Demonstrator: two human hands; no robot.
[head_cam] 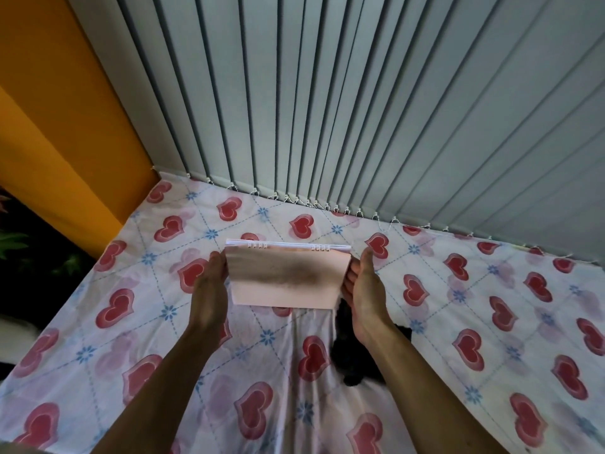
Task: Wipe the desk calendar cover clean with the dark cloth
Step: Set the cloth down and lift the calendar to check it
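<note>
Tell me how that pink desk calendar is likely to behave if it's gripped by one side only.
The desk calendar looks fairly stiff: its cover stays flat between the left hand and right hand. It seems light, being thin. Held by one edge, its loose pages may fan from the spiral binding.

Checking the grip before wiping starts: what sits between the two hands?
In the head view, the desk calendar spans the gap, held at its edges by the left hand and right hand.
</note>
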